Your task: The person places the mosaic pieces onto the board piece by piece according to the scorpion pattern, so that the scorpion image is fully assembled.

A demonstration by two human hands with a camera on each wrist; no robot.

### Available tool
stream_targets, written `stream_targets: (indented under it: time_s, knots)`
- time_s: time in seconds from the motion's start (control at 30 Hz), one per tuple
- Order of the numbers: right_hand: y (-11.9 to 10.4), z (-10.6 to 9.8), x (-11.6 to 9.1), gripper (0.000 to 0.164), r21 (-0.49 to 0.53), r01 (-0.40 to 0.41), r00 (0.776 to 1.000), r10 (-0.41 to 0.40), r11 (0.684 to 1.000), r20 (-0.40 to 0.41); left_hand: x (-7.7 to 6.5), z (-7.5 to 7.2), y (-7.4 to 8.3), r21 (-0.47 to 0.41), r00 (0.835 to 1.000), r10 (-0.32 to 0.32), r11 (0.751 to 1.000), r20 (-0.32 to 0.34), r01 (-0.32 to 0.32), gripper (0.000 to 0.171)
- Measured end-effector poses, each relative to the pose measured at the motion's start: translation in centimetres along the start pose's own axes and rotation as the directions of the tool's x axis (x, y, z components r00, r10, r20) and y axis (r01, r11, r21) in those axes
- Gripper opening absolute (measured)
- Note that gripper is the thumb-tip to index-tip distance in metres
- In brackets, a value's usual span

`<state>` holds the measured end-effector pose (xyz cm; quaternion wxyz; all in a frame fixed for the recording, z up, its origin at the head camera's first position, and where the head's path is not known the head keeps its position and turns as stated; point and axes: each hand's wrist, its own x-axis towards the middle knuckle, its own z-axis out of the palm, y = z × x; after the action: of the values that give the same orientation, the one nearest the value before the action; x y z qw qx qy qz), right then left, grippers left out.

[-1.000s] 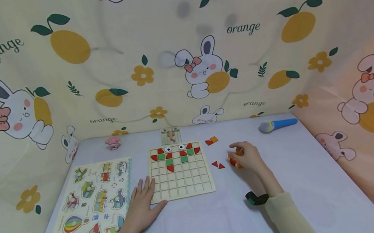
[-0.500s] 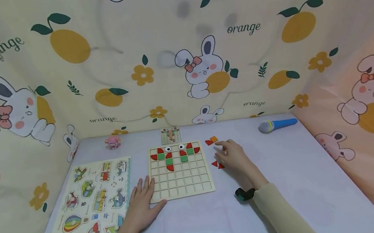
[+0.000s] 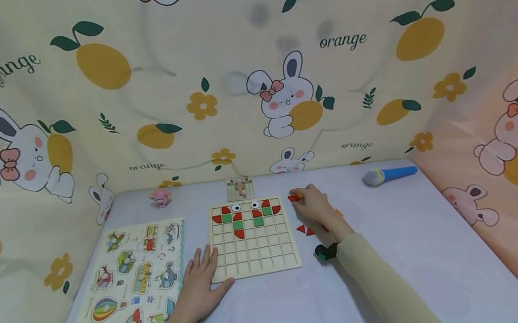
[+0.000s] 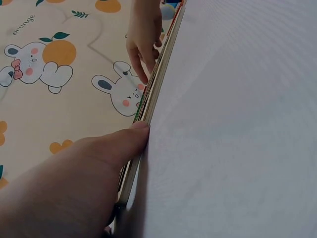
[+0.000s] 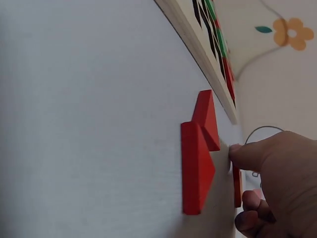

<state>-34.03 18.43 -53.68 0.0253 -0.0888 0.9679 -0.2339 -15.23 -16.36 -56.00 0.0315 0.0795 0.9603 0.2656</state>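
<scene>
Resting fingers-spread on the lower left of the grid board [image 3: 255,249] at mid-frame, the left hand [image 3: 202,288] seems to stop it sliding; rightward, the right hand [image 3: 315,207] touches a red piece [image 5: 237,188], whether grasping I can't tell.

On the white table [image 3: 279,311] we see a puzzle board [image 3: 124,294], a gridded board [image 3: 256,249], a patterned card [image 3: 240,189], a pink figurine [image 3: 160,198], red triangles [image 5: 193,168] and a blue microphone [image 3: 390,174].
</scene>
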Motion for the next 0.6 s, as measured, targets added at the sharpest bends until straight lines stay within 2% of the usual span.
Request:
stream_targets:
  time_s: [0.17,0.33,0.43,0.53,0.6]
  knots:
    - [-0.6,0.1,0.0,0.035,-0.026,0.013,0.999,-0.014,1.000,-0.034,0.0,0.2,-0.2,0.010,1.000,0.007,1.000,0.001,-0.007,0.094]
    - [-1.4,0.0,-0.5,0.030,-0.008,-0.002,0.998,0.002,1.000,-0.055,0.0,0.1,-0.4,0.010,1.000,0.014,1.000,0.004,-0.014,0.094]
    - [-1.5,-0.2,-0.6,0.031,-0.008,0.016,0.999,-0.016,1.000,-0.036,0.0,0.1,-0.5,0.012,1.000,0.021,1.000,0.007,-0.021,0.094]
    - [-1.1,-0.2,-0.5,0.041,-0.039,0.049,0.999,-0.049,0.998,0.002,0.0,0.1,-0.6,0.018,1.000,0.026,0.999,0.008,-0.026,0.094]
    - [-0.9,-0.1,-0.6,0.039,-0.051,0.066,0.998,-0.064,0.997,0.025,-0.1,0.2,-0.7,0.017,1.000,0.027,0.999,0.004,-0.027,0.094]
